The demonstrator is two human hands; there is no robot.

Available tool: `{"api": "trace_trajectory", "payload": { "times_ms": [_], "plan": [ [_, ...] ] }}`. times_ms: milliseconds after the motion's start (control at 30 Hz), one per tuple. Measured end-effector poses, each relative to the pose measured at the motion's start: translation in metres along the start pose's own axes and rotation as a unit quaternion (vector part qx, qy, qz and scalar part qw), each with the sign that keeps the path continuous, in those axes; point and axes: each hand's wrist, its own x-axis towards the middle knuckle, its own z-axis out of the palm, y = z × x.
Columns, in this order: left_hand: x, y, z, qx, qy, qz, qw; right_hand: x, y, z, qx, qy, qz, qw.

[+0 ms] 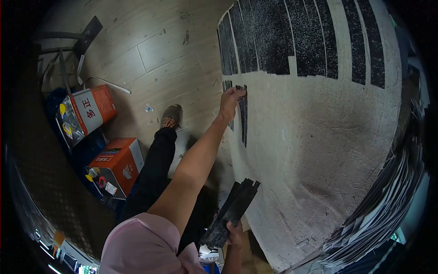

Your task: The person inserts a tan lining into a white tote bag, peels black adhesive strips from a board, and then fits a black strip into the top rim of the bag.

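My left hand (232,102) reaches forward over the left edge of a pale, cloth-like sheet (283,160). Its fingers are pinched on the upper end of a narrow black strip (244,121), which lies lengthwise on the sheet. Shorter black pieces lie partly hidden beside that hand. Close to my body, my right hand (235,234) is wrapped round the lower part of a bundle of black strips (237,201), whose uneven ends point up and right. Several long black strips (269,36) lie side by side across the far part of the sheet.
Two orange and white tins (98,107) (121,164) stand at the left. A dark metal frame (61,49) is behind them. My shoe (171,117) rests on the tiled floor (155,50). Stacked thin sheets (383,210) line the sheet's right edge.
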Motion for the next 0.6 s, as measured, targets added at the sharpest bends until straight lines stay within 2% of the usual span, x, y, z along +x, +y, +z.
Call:
{"api": "trace_trajectory", "payload": {
  "times_ms": [167, 233, 333, 600],
  "plan": [
    [-0.001, -0.002, 0.007, 0.066, -0.015, 0.026, 0.997, -0.002, 0.008, 0.010, 0.019, 0.001, 0.002, 1.000],
    [0.000, -0.006, 0.010, 0.078, 0.026, 0.038, 0.996, -0.004, 0.010, 0.013, -0.002, 0.038, 0.007, 0.999],
    [0.002, -0.009, 0.007, 0.037, 0.017, 0.009, 0.999, -0.007, 0.012, 0.013, 0.015, 0.019, -0.003, 1.000],
    [0.011, -0.005, 0.000, 0.001, -0.036, -0.002, 0.999, -0.010, 0.017, 0.010, 0.023, 0.025, -0.012, 0.999]
  ]
}}
